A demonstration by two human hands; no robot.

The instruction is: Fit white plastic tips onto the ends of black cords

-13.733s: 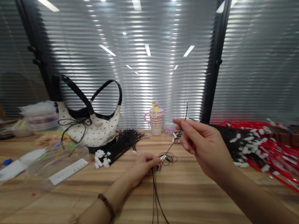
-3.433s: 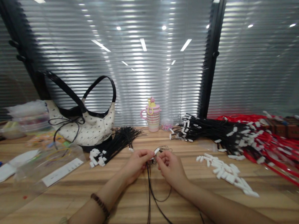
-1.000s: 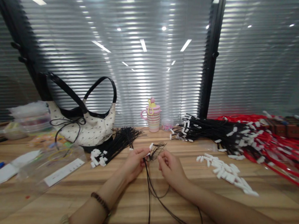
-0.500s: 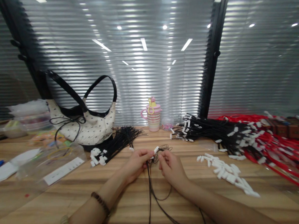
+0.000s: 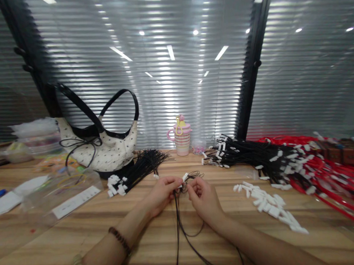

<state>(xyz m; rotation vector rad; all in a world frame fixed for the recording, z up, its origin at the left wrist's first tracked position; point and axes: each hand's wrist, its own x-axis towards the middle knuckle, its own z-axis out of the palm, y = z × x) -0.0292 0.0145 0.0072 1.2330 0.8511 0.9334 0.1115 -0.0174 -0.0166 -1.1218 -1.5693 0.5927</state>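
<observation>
Near the middle of the table, my left hand point(image 5: 163, 193) pinches black cords point(image 5: 177, 219) by a small white plastic piece point(image 5: 185, 176). Long strands drop from the fingers and loop toward the table's front. Just to the right, my right hand point(image 5: 206, 199) is closed, thumb and forefinger pressed together on the thin curled cord ends point(image 5: 195, 174). Both sets of fingertips are a short gap apart. How the cord runs inside the fingers is too small to make out.
White plastic pieces point(image 5: 270, 204) lie scattered at right. Behind them are bundled black cords point(image 5: 243, 152) and red cords point(image 5: 339, 175). Another black bundle point(image 5: 146, 163) lies left. A handbag point(image 5: 107, 152), a pink-lidded cup point(image 5: 182, 139) and a clear plastic bag point(image 5: 38, 199) stand or lie around.
My right hand's fingertips have shifted very slightly at the cord ends. My left hand keeps its pinch, and the rest looks the same.
</observation>
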